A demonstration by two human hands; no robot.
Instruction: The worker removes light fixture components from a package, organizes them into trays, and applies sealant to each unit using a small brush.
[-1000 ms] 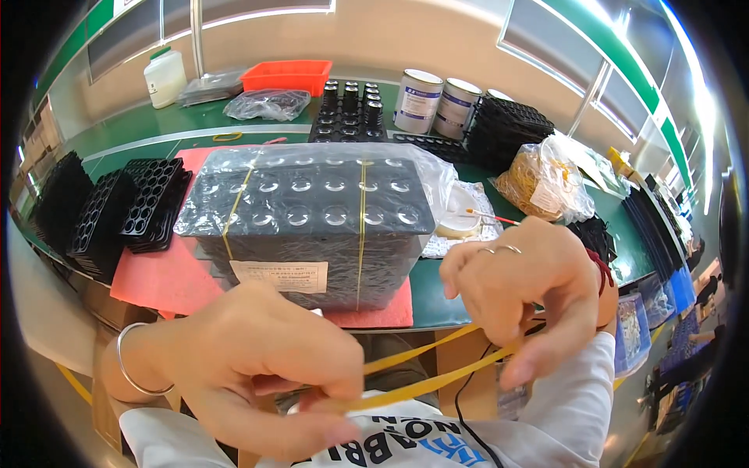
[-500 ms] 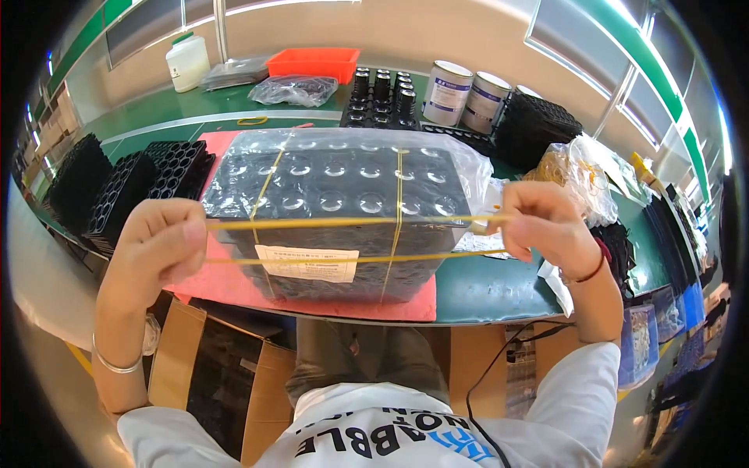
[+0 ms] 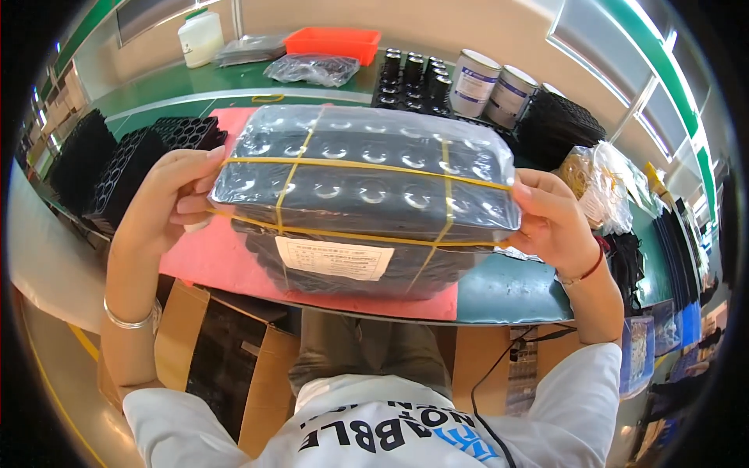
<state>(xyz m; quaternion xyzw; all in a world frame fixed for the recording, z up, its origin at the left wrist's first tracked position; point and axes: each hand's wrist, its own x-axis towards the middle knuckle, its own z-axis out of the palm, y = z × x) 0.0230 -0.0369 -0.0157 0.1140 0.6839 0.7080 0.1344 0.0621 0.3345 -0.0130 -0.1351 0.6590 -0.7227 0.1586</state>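
Observation:
A plastic-wrapped stack of black trays [image 3: 374,207] stands before me, with two yellow rubber bands running front to back around it and a white label [image 3: 334,258] on its front. A third rubber band [image 3: 359,165] is stretched lengthwise, one strand over the top and the other across the upper front. At the stack's left end my left hand [image 3: 178,191] is closed on this band, thumb and fingers hooked at its end. My right hand [image 3: 544,212] grips the opposite end beside the stack's right corner. The stack's back is hidden.
Pink foam sheet [image 3: 203,265] lies under the stack on the green table [image 3: 507,292]. Black trays [image 3: 129,175] stand at left. Behind are a red bin [image 3: 331,43], black cylinders in a tray [image 3: 413,78] and metal cans [image 3: 474,82]. Cardboard boxes [image 3: 183,327] sit below.
Both hands have moved from in front of the stack to its two ends, bringing the stretched rubber band onto its top and front. The view has shifted slightly.

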